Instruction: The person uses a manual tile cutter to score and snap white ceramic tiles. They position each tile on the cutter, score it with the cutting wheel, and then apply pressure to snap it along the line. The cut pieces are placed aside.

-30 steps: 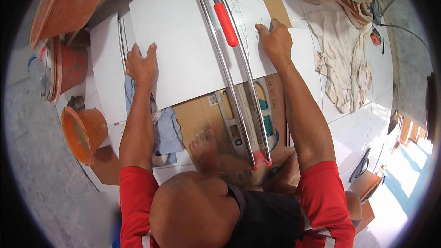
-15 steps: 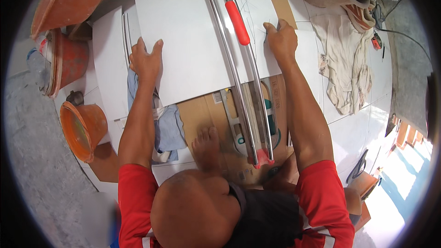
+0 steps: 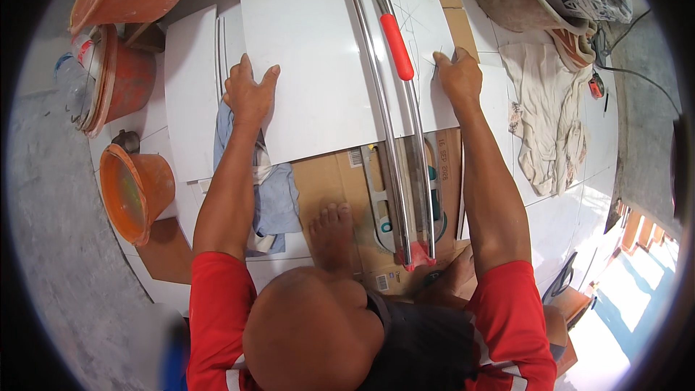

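A large white tile (image 3: 311, 65) lies across a tile cutter, under its two long chrome rails (image 3: 372, 65). My left hand (image 3: 250, 94) grips the tile's left edge, thumb over the top face. On the opposite edge my right hand (image 3: 461, 81) holds on with its thumb pointing inward; the fingers below are partly hidden. A red handle (image 3: 397, 47) rests along the right rail, above the tile. Pencil-like lines mark the upper right of the tile. Toward me, the rails end at a red foot (image 3: 415, 256), and the cutter's grey base (image 3: 378, 195) shows below the tile.
Cardboard (image 3: 326, 188) lies under the cutter, with my bare foot (image 3: 331, 235) on it. A blue-grey cloth (image 3: 274, 206) and another white tile (image 3: 192, 101) are at left, beside orange buckets (image 3: 141, 192). At right lie a pale rag (image 3: 546, 116) and a tape measure (image 3: 596, 85).
The whole view has turned slightly, so tile, cutter and surroundings sit further right. Both hands keep their places on the tile edges, and the tile has not visibly shifted against the cutter.
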A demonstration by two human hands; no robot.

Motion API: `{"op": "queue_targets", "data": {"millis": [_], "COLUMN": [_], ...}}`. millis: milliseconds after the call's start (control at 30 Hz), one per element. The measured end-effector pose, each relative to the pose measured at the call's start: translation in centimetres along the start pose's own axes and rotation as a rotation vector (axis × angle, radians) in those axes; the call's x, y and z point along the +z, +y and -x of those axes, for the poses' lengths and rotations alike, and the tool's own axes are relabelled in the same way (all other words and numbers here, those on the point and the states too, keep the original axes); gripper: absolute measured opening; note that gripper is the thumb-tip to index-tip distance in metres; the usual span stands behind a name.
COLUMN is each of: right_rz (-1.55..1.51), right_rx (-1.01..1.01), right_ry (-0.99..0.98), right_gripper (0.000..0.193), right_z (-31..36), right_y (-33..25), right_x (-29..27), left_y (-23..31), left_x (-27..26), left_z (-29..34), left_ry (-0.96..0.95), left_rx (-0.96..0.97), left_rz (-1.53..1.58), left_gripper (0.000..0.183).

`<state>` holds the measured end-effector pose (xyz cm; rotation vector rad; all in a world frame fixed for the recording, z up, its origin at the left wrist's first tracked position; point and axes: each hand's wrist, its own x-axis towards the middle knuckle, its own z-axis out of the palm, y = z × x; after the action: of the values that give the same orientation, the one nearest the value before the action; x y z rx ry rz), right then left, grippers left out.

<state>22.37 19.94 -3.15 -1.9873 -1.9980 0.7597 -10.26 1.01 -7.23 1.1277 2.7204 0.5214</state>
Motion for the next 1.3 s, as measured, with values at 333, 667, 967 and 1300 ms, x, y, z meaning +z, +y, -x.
{"op": "queue_targets", "data": {"millis": [333, 667, 967, 1300], "right_rz": [-0.720, -1.071, -1.166, -1.162], "right_rx": [-0.135, -0.211, -0.242, -0.231], "right_ry": [-0.184, -0.416, -0.614, -0.645], "right_gripper": [0.070, 0.050, 0.019, 0.017], "right_z": [9.0, 6.7, 3.5, 3.5], "right_y": [-6.0, -10.9, -14.2, -13.9], "right_x": [-2.6, -8.1, -12.2, -12.4], "left_y": [-0.3, 2.4, 9.5, 9.0], "left_x": [0.2, -1.0, -2.6, -0.5], "left_z": [0.3, 3.4, 10.6, 11.1], "left_ry": [0.015, 0.150, -0.410, -0.315], "left_rx": [0.006, 0.157, 0.910, 0.833], "left_rz": [-0.056, -0.156, -0.084, -0.046], "left_gripper": [0.083, 0.083, 0.081, 0.063]}}
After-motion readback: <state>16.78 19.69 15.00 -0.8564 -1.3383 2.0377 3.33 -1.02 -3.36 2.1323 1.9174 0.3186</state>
